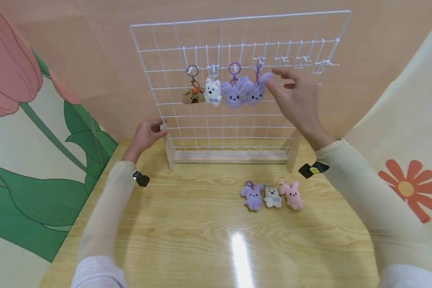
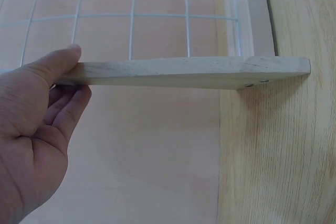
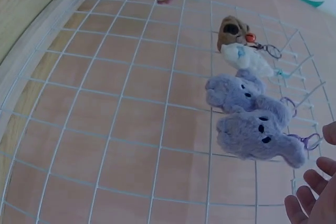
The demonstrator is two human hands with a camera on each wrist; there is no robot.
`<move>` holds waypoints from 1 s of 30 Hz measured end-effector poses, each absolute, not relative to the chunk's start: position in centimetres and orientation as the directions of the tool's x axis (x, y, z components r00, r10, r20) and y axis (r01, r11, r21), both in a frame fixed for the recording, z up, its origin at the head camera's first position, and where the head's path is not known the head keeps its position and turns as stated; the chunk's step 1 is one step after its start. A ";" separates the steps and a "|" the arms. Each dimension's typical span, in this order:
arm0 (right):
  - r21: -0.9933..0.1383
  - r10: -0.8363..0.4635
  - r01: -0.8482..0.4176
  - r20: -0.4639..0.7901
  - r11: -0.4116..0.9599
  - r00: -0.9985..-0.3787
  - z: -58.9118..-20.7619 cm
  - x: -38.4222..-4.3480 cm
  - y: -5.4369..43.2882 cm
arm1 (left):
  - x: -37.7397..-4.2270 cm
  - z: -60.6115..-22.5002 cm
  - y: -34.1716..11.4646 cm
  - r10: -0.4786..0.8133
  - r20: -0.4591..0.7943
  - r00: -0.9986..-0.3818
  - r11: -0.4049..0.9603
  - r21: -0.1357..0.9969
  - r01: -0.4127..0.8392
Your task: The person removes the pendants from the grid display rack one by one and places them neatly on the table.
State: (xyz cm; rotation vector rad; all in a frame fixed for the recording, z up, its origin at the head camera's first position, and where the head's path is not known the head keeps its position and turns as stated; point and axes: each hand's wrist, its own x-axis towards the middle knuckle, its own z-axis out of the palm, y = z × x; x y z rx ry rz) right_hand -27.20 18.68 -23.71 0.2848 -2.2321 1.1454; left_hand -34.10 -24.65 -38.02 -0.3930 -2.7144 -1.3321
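In the head view, my left hand (image 1: 147,134) grips the wooden side post of a white wire grid rack (image 1: 230,127). The left wrist view shows that post (image 2: 194,66) between the thumb above and the fingers below. My right hand (image 1: 299,96) is raised beside a purple bunny plush keychain (image 1: 255,94), which hangs from a hook by its purple ring. Thumb and fingers of that hand (image 3: 317,192) are spread close to the ring in the right wrist view. Left of it hang another purple bunny keychain (image 1: 234,97), a white dog keychain (image 1: 213,92) and a brown plush keychain (image 1: 193,97).
Three more white hooks (image 1: 304,60) hang bare on the rack's right side. On the table (image 1: 187,224) in front of the rack lie a purple bunny keychain (image 1: 253,198), a cream bear keychain (image 1: 272,197) and a pink bunny keychain (image 1: 293,196).
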 end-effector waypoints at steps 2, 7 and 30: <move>-0.667 0.081 -0.441 0.599 0.600 -0.796 -23.6 -27.6 18.5 | -34.1 -38.0 -24.7 0.185 0.189 -0.964 0.584 0.768 0.263; -0.675 0.090 -0.444 0.601 0.590 -0.794 -23.6 -28.6 18.0 | -34.3 -37.9 -24.7 0.181 0.181 -0.967 0.585 0.770 0.254; -0.782 0.131 -0.376 0.497 0.498 -0.858 -23.6 -30.6 16.3 | -34.0 -38.1 -24.6 0.173 0.210 -0.962 0.594 0.757 0.272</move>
